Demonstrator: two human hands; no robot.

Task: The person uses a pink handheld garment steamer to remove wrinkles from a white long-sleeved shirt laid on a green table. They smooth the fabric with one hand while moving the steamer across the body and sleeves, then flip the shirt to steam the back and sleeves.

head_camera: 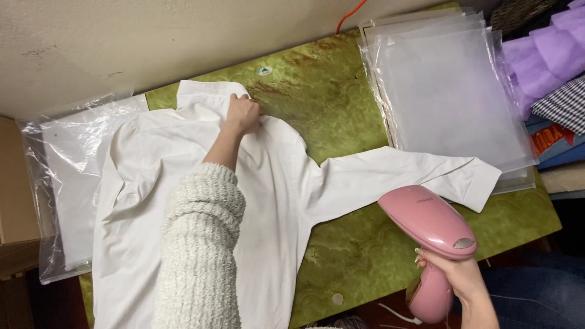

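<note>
Here, a white shirt (183,201) lies spread across a green marbled worktop (341,103), its body running from the far collar toward the near edge and one sleeve (402,176) stretched out to the right, the cuff ending just by a stack of clear plastic bags (445,91).

The left hand (242,114) reaches far across the shirt, the forearm in a fuzzy cream knit sleeve (198,250) extended almost straight from the near edge. The wrist is bare, the knuckles face up, and the fingers curl down into the cloth at the collar area; its grip is closed on a pinch of the shirt fabric there.

The right hand (458,274) sits at the near right, off the near edge of the worktop, with the wrist bent up. Its grip is wrapped tight around the handle of a pink handheld garment steamer (434,228), whose rounded head tilts toward the far left and hovers just near of the stretched sleeve; whether it touches the cloth cannot be told.

To the left, another clear plastic bag (61,176) lies partly under the shirt's edge. At the far right sit folded purple cloth (548,55) and a checked fabric (563,103). An orange cord (348,15) runs up the wall at the far side.
</note>
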